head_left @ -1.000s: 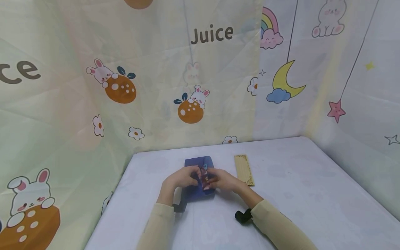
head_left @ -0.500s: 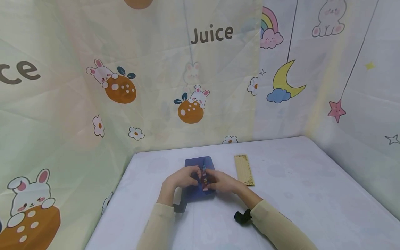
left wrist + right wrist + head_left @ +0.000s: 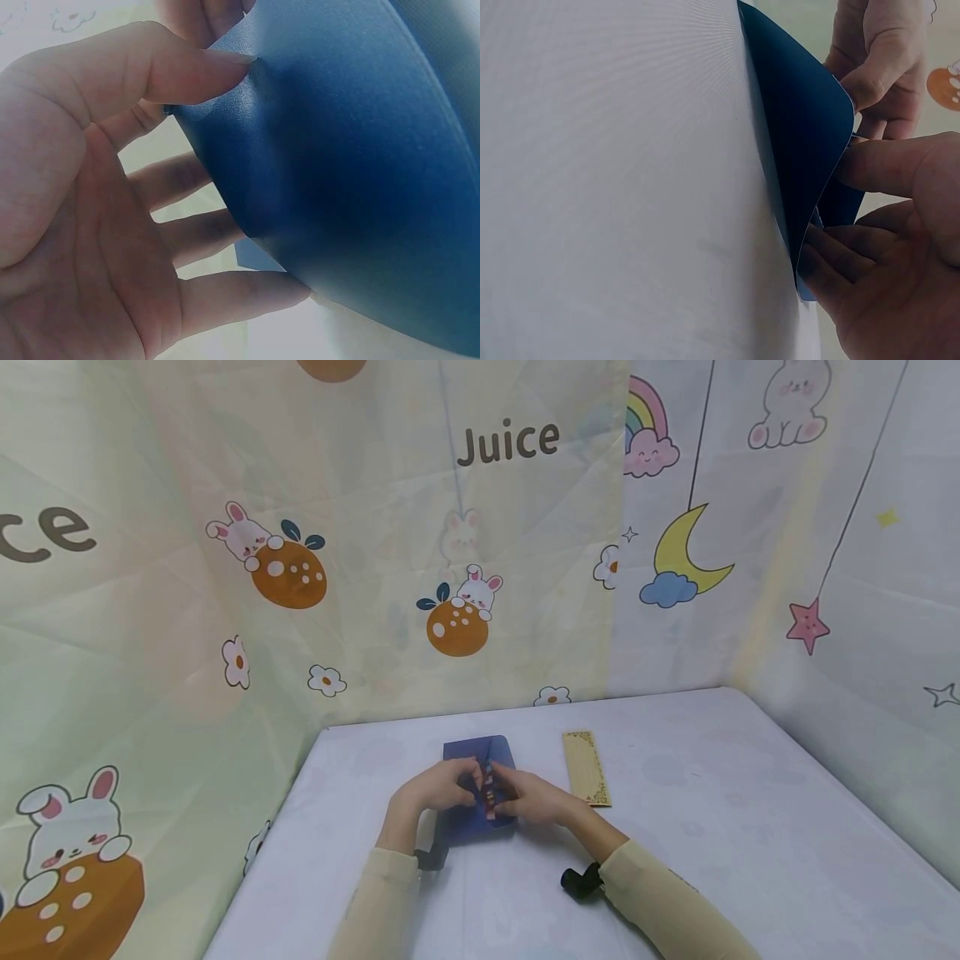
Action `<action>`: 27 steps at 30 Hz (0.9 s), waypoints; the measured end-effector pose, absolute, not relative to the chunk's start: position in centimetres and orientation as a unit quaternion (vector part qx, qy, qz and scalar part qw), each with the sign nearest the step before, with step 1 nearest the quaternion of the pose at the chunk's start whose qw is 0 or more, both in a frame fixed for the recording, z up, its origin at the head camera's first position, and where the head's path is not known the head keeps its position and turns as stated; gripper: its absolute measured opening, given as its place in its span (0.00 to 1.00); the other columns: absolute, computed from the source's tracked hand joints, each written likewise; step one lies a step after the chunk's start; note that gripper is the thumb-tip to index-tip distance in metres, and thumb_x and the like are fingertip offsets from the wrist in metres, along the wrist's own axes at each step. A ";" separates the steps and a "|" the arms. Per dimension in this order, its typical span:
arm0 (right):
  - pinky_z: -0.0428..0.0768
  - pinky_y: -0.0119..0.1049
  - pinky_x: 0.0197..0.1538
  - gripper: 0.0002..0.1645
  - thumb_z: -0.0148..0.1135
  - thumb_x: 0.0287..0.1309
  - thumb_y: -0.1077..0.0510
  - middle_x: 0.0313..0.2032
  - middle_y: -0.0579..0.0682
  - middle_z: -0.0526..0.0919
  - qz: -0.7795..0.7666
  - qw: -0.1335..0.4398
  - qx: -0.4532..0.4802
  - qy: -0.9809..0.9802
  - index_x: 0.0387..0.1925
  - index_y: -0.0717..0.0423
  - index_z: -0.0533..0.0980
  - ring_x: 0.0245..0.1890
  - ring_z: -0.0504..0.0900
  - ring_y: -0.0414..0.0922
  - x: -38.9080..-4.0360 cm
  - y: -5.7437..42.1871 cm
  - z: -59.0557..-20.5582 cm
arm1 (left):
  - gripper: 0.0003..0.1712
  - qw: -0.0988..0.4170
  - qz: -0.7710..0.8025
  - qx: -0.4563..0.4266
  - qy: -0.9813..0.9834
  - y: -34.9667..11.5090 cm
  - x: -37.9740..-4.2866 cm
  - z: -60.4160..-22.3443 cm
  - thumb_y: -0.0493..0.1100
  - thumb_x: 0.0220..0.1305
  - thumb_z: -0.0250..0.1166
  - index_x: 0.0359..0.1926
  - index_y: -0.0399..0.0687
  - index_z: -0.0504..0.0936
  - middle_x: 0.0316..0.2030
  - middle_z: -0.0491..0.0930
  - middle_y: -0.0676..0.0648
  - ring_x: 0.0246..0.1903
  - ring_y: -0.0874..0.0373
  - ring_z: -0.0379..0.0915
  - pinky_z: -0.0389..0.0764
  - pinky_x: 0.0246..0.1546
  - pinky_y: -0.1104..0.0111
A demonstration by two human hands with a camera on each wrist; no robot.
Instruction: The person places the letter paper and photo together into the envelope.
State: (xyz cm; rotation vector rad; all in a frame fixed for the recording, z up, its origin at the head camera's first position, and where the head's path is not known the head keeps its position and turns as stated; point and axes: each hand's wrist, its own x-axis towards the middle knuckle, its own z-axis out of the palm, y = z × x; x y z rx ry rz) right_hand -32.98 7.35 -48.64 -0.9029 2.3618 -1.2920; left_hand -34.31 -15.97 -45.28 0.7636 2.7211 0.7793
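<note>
A dark blue paper envelope [image 3: 465, 747] with a rounded flap lies mid-table. Between the hands, a narrow strip of a colourful printed card [image 3: 489, 792] shows at its opening. My left hand [image 3: 441, 785] pinches the envelope's edge. In the left wrist view its thumb presses on the blue paper [image 3: 360, 165] while the other fingers spread behind. My right hand [image 3: 534, 797] holds the card's edge with thumb and fingers at the opening. In the right wrist view its fingertips are partly hidden by the raised blue flap [image 3: 799, 120].
A pale wooden bookmark-like strip [image 3: 587, 768] with ornate corners lies on the white table [image 3: 675, 777], right of the envelope. Black wrist cameras [image 3: 581, 882] sit at the sleeves. Printed cloth walls [image 3: 375, 610] enclose the table at the back and sides.
The visible strip of the printed card has become narrower and shorter between the hands. My right hand has shifted slightly; my left hand stays in place.
</note>
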 end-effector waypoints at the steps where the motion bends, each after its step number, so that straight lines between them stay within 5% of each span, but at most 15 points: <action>1: 0.68 0.57 0.73 0.48 0.62 0.70 0.63 0.75 0.63 0.67 -0.451 0.151 -0.315 0.822 0.82 0.59 0.48 0.75 0.68 0.59 -33.0 7.3 -48.6 | 0.13 0.105 0.265 0.259 0.923 -16.0 -34.3 -45.3 0.35 0.56 0.70 0.40 0.56 0.80 0.68 0.75 0.41 0.49 0.50 0.76 0.76 0.46 0.57; 14: 0.64 0.59 0.75 0.44 0.62 0.70 0.60 0.75 0.63 0.66 -0.439 0.137 -0.302 0.835 0.81 0.59 0.53 0.76 0.65 0.60 -33.0 7.5 -48.4 | 0.14 0.102 0.257 0.273 0.922 -16.0 -34.3 -45.2 0.35 0.55 0.70 0.40 0.56 0.79 0.43 0.80 0.51 0.38 0.55 0.75 0.75 0.38 0.62; 27: 0.65 0.59 0.74 0.49 0.68 0.67 0.52 0.76 0.62 0.66 -0.449 0.112 -0.222 0.858 0.81 0.57 0.55 0.75 0.66 0.61 -33.7 9.2 -47.7 | 0.14 0.110 0.267 0.265 0.920 -15.9 -34.1 -45.1 0.34 0.56 0.70 0.41 0.55 0.80 0.42 0.80 0.52 0.38 0.55 0.75 0.75 0.38 0.61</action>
